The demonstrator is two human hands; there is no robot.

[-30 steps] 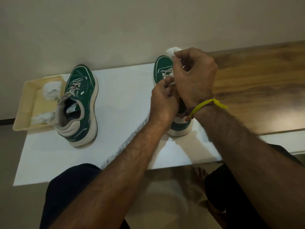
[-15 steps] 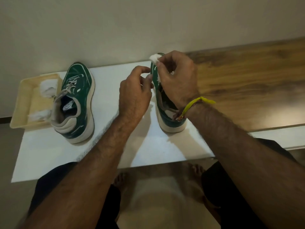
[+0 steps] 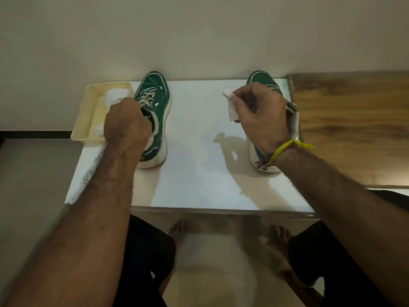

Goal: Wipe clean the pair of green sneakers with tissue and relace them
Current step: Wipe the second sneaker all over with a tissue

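Two green sneakers with cream soles stand toes-away on the white table (image 3: 199, 178). The left sneaker (image 3: 158, 94) has laces through its eyelets; my left hand (image 3: 126, 127) covers its heel and grips its collar, fingers hidden inside the opening. The right sneaker (image 3: 263, 79) is mostly hidden behind my right hand (image 3: 263, 116), only its toe and heel edge showing. That hand pinches a crumpled white tissue (image 3: 231, 107), held just left of the right sneaker above the table.
A cream tray (image 3: 85, 127) holding used white tissues (image 3: 115, 95) sits at the table's left edge, touching the left sneaker. A wooden surface (image 3: 354, 120) adjoins the table on the right. A wall is close behind. My knees and bare feet are below the front edge.
My left hand left the right sneaker and moved across to the left sneaker's collar. My right hand, still holding the tissue, shifted slightly left off the right sneaker's toe.
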